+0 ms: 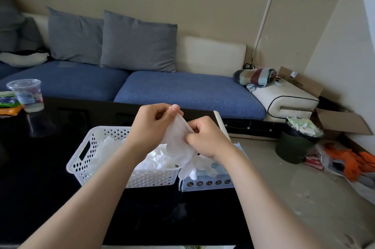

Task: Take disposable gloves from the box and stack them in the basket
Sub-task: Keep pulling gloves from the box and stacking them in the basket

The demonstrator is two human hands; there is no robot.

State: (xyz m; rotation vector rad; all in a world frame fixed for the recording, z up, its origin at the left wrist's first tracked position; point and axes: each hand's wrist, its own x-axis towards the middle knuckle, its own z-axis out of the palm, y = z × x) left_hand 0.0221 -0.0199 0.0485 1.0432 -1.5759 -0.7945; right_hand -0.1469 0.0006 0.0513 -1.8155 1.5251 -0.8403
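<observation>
We hold one glove above the basket and box on the tabletop. Left hand pinches its cuff; right hand pinches its edge. More gloves lie in the basket.

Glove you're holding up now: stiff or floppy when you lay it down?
Probably very floppy: the glove hangs limp between the left hand and right hand, its tips drooping toward the box. Likely very light, since fingertip pinches hold it up. It may crumple rather than lie flat, like the rumpled gloves in the basket.
</observation>
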